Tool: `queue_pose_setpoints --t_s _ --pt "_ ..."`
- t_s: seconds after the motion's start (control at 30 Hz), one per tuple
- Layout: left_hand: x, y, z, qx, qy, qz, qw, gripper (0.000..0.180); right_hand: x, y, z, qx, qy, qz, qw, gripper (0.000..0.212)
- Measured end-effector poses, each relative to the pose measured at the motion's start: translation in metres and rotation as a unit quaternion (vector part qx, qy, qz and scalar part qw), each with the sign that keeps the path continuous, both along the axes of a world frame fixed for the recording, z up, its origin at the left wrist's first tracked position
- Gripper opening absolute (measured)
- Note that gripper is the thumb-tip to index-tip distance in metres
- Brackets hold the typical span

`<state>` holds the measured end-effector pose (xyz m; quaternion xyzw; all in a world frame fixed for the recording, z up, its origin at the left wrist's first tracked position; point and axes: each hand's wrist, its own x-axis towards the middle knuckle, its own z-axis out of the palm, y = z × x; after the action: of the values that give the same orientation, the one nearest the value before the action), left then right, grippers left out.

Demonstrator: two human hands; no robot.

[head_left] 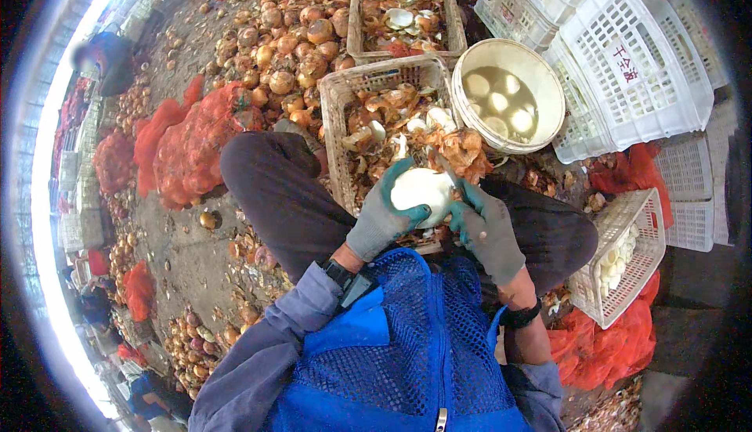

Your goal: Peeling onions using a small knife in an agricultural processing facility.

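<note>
A large peeled white onion (pixel 421 194) is gripped in my left hand (pixel 379 216), whose grey-and-green glove wraps its left side. My right hand (pixel 489 232), gloved the same way, closes on a small knife (pixel 445 167) with its thin blade against the onion's right side. Most of the knife's handle is hidden in the fingers. Both hands are over my lap, at the near end of a white crate (pixel 335 138) full of onion skins and scraps. Brown peel (pixel 462 150) lies in it just beyond the knife.
A white bucket (pixel 554 111) holds peeled onions in cloudy liquid. Beyond stands another crate (pixel 356 21) of skins. Stacked white crates (pixel 627 79) rise at right, above a basket (pixel 583 295) of peeled pieces. Unpeeled onions (pixel 282 56) and red mesh sacks (pixel 192 146) spread left.
</note>
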<state>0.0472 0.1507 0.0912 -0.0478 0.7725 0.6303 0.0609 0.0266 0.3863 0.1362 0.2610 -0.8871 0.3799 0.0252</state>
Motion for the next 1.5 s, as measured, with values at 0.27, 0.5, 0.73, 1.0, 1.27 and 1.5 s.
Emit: queue_pose_setpoints --t_s 0.27,0.5,0.73,1.0,1.27,1.5 --pt "0.003 -0.001 -0.014 0.144 -0.044 0.003 0.989 0.096 0.0 -0.004 0.004 -0.343 -0.431 -0.118 0.826 0.035" --pt "0.005 0.003 -0.017 0.314 -0.038 0.007 0.948 0.094 -0.003 0.009 -0.03 -0.178 -0.371 -0.158 0.897 0.037" --pt "0.001 -0.003 -0.015 0.305 -0.051 0.007 0.951 0.088 0.018 -0.006 0.011 0.003 -0.076 -0.056 0.996 0.057" --pt "0.0 -0.005 -0.016 0.239 -0.062 0.007 0.969 0.084 0.022 -0.01 0.0 0.008 0.001 -0.033 0.999 0.062" --pt "0.004 -0.007 -0.017 0.259 -0.095 0.016 0.961 0.082 0.003 -0.012 0.01 -0.204 -0.392 -0.116 0.89 0.039" --pt "0.004 -0.005 -0.02 0.315 -0.092 -0.004 0.945 0.087 0.001 0.001 -0.013 -0.195 -0.367 -0.172 0.893 0.027"
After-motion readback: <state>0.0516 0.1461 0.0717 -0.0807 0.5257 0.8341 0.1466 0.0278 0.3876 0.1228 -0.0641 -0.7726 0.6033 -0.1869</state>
